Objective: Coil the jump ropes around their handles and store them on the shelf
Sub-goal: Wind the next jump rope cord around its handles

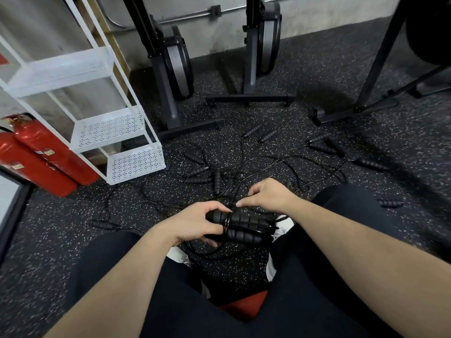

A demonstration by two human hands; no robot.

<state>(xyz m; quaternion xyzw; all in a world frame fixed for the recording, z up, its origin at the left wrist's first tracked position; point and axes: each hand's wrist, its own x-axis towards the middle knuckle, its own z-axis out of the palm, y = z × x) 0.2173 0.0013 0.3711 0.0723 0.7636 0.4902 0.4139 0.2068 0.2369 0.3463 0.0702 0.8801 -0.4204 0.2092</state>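
Observation:
My left hand (195, 224) grips a pair of black ribbed jump-rope handles (244, 228) held side by side, with a few turns of thin black cord wound round them. My right hand (266, 195) hovers just above and behind the handles, pinching the thin cord between thumb and fingers. Several other black jump ropes (207, 174) lie tangled on the speckled floor in front of me, with handles scattered to the right (322, 145). The white metal shelf (109, 128) stands at the left, its perforated tiers bare.
Two red fire extinguishers (41, 157) lean beside the shelf. Black machine frames (249, 98) stand along the back wall, and another stand (353, 111) is at the right. My legs in dark trousers fill the lower part of the view.

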